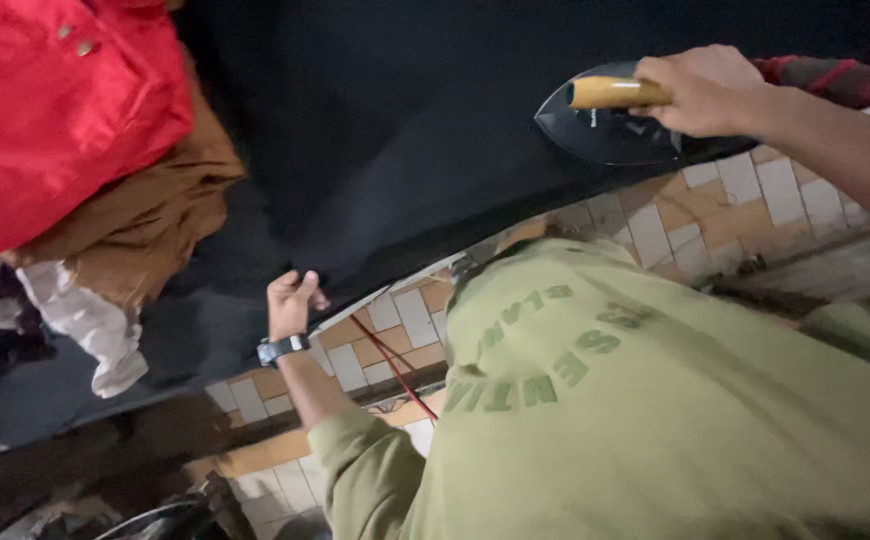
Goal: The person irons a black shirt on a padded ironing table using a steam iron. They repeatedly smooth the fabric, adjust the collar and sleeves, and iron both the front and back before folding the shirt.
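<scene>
Iron (605,130), dark pointed sole, wooden handle gripped by right hand (700,90); left hand (290,300) pinches smooth black cloth (385,150).

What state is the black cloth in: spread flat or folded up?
Spread flat: the black cloth covers the surface, the left hand holding its edge while the right hand rests the dark wooden-handled iron on it.

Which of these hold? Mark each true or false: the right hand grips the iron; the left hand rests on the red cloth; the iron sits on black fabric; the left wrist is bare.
1. The right hand grips the iron by its wooden handle: true.
2. The left hand rests on the red cloth: false, it holds the black fabric's edge.
3. The iron sits on black fabric: true.
4. The left wrist is bare: false, it wears a watch.
</scene>
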